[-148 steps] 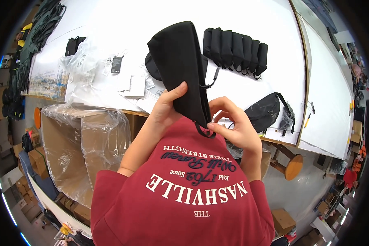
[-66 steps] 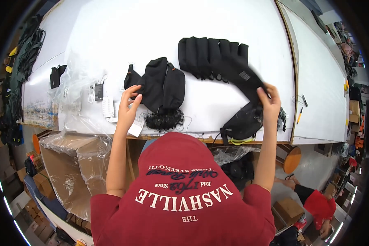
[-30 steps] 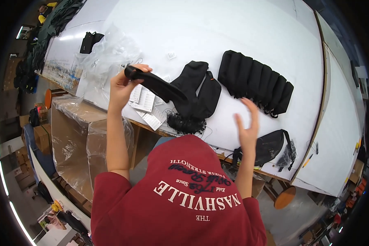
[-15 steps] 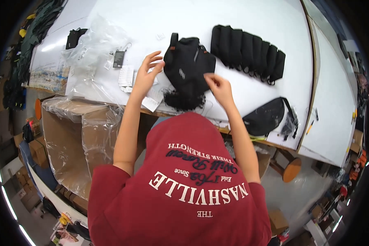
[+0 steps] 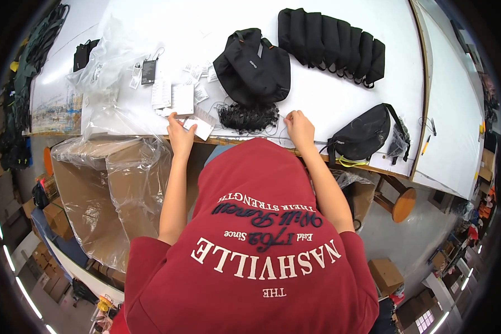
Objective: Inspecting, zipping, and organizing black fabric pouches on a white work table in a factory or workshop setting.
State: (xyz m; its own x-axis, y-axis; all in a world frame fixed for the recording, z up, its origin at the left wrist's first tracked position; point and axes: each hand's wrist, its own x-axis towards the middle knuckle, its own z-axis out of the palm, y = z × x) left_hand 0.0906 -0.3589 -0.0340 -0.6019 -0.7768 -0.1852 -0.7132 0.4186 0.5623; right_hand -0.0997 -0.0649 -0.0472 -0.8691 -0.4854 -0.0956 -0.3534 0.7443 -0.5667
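Observation:
At the table's near edge, my left hand [image 5: 181,135] reaches onto a group of white paper tags [image 5: 182,99], its thumb and forefinger apart at a loose white card [image 5: 200,128]. My right hand [image 5: 300,130] is closed in a pinch just right of a tangled heap of black strings [image 5: 247,117]. A thin dark strand, apparently one of these strings, shows at its fingertips. Beyond the heap, a black backpack [image 5: 253,69] lies on the table with neither hand on it.
A row of black bags [image 5: 331,44] lies at the back right. A black waist bag [image 5: 363,133] rests near the right front edge. A black hang tag [image 5: 148,72] and clear plastic [image 5: 106,69] are at left. A plastic-lined carton [image 5: 83,195] stands below the table, and a stool [image 5: 403,204] at right.
Both hands have left the backpack's sides and come nearer, the left to the white tags, the right beside the strings. The backpack now sits farther back and is turned; more white tags show.

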